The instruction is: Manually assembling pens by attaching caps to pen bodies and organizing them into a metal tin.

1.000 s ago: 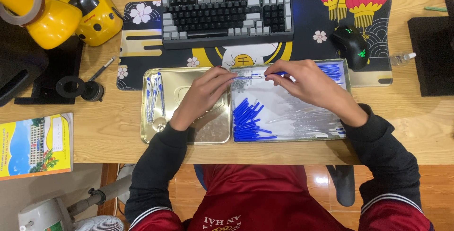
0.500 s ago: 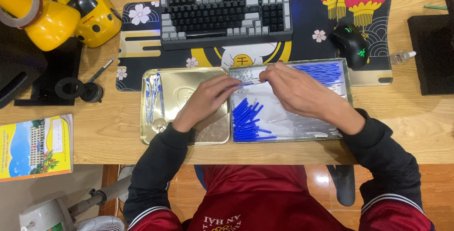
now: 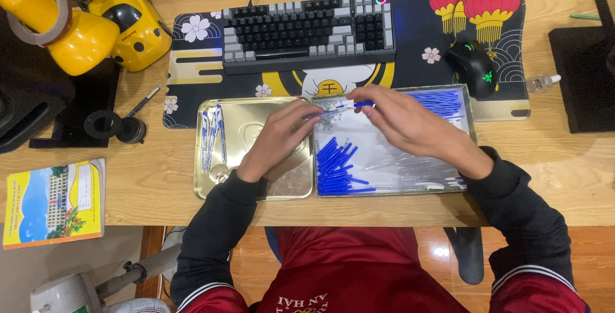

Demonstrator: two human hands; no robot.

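My left hand (image 3: 277, 139) and my right hand (image 3: 402, 121) meet above the seam between two metal trays, together holding a thin blue pen (image 3: 343, 107) level by its two ends. The right tray (image 3: 473, 115) holds a pile of blue pen caps (image 3: 336, 165), blue refills (image 3: 442, 103) at its far side, and clear pen barrels (image 3: 416, 171). The gold left tray (image 3: 200, 178) holds a few assembled pens (image 3: 213, 135) along its left side.
A keyboard (image 3: 307, 31) and a black mouse (image 3: 473, 66) lie on a patterned desk mat behind the trays. Yellow objects (image 3: 96, 28) and a tape roll stand at the back left. A booklet (image 3: 54, 201) lies at the front left edge. A small bottle (image 3: 543, 83) is on the right.
Both hands shifted slightly left from over the right tray to the seam between the trays, still working the pen between them.
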